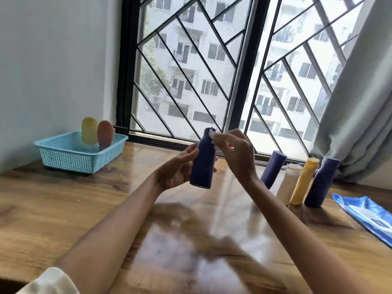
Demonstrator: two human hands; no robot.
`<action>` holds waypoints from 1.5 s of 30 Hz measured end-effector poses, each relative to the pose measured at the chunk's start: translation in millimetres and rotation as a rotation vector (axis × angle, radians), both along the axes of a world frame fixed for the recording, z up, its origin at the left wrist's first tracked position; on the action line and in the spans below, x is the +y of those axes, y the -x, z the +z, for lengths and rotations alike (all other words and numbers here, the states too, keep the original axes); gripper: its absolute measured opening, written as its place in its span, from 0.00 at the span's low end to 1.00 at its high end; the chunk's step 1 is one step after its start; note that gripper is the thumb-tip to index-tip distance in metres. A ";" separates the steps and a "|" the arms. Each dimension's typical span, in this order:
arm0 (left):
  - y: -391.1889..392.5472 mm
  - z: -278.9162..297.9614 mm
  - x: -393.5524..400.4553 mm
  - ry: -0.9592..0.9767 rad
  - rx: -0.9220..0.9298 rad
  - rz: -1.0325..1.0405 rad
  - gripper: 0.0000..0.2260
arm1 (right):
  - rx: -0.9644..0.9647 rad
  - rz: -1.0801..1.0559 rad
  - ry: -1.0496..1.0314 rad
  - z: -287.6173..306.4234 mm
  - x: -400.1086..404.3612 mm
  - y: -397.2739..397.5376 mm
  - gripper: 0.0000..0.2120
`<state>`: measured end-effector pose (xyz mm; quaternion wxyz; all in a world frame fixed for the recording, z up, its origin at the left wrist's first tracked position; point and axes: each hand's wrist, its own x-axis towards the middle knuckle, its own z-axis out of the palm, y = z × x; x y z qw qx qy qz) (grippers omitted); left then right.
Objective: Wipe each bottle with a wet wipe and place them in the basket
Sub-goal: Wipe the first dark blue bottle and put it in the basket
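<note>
Wooden table [63,209]: basket [63,158] left, bottles [305,181] right.

a basket [63,158] sits on the table [118,209] at the far left, near the wall. two bottles [97,134] stand in it, side by side. in the middle, above the table, the left hand [178,170] holds a bottle [203,160] upright, and the right hand [235,153] presses a wipe [213,137] on its top. four more bottles [303,181] stand close together at the right, before the window [212,71]. a wipe pack [367,217] lies right of them, by the table edge. a curtain [360,107] hangs behind them.
</note>
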<state>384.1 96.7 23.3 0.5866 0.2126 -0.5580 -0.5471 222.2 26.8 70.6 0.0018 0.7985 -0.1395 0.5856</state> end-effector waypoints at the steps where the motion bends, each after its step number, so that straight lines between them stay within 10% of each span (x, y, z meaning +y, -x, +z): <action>1: -1.2 -0.7 -1.0 0.010 -0.008 -0.002 0.31 | -0.012 -0.017 -0.008 4.1 -1.4 -2.2 0.09; 9: -15.1 -2.1 -5.5 0.006 0.025 0.154 0.36 | 0.263 0.138 0.111 -30.4 12.3 -4.4 0.06; 14: -9.2 -4.4 -9.0 0.020 0.102 0.135 0.31 | 0.034 0.092 -0.117 -13.1 0.9 -10.2 0.07; 20: -20.8 -3.5 -9.8 0.039 0.084 0.233 0.31 | 0.290 0.159 0.081 -41.7 22.0 -9.8 0.05; 45: -20.8 -3.7 -8.0 0.027 0.058 0.162 0.33 | 0.117 0.156 -0.128 -39.6 21.7 -11.7 0.07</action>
